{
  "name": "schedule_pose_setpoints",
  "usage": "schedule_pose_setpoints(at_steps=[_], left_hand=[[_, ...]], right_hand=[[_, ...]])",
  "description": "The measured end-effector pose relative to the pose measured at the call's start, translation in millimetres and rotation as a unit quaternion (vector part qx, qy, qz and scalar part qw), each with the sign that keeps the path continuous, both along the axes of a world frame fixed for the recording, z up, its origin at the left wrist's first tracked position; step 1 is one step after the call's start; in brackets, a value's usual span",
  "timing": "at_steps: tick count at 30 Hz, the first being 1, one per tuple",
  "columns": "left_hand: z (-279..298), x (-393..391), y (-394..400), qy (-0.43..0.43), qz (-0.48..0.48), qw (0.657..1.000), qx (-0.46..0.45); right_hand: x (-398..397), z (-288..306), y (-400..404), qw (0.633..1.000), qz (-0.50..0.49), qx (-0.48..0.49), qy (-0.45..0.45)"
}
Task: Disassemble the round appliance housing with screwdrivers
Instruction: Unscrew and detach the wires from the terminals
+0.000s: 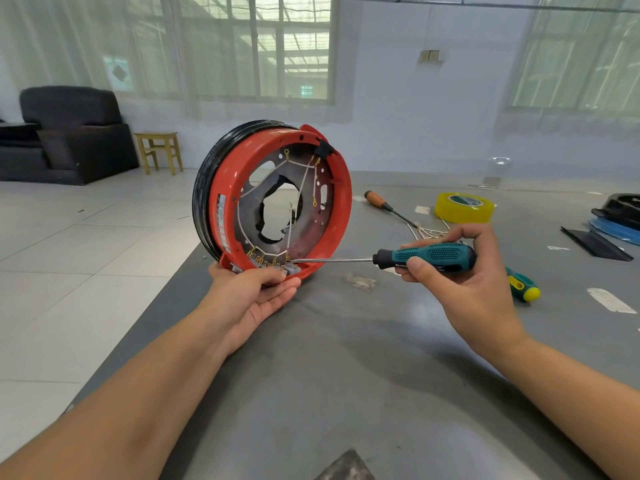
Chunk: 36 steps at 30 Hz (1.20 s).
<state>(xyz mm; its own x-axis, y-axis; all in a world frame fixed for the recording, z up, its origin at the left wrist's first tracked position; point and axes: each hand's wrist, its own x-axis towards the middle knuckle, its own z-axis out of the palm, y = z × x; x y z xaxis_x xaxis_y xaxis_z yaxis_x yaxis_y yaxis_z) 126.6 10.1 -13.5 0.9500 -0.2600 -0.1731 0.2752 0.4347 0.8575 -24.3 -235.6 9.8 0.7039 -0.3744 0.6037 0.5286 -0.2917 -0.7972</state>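
The round red and black appliance housing (221, 188) stands on edge at the table's left side, its open inside facing me, with white wires and brass terminals across a dark metal plate. My left hand (256, 299) grips its lower rim from below. My right hand (460, 271) holds a teal-handled screwdriver (426, 256) level, its tip at the terminal block on the housing's bottom edge. Two more screwdrivers lie on the table: an orange-handled one (381, 201) and a green and yellow one (523, 285).
On the grey table (346, 358) lie a yellow tape roll (464, 206), loose wires (429, 232), a small removed part (360, 281), and black and blue parts (616, 216) at the right edge. A dark sofa (69, 133) and wooden stool (159, 150) stand on the floor at left.
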Motion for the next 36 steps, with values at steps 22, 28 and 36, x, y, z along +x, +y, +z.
schedule_pose_setpoints(at_steps=[22,28,36], left_hand=[[1,-3,7,0.024,-0.002,0.999,-0.032],[7,-9,10,0.027,-0.032,0.999,-0.005],[12,-9,24,0.023,-0.045,0.997,0.053]], right_hand=[[1,-12,-19,0.991,0.0,-0.052,0.12],[3,-11,-21,0.994,0.021,0.059,0.095],[4,-10,-21,0.99,0.038,0.105,0.091]])
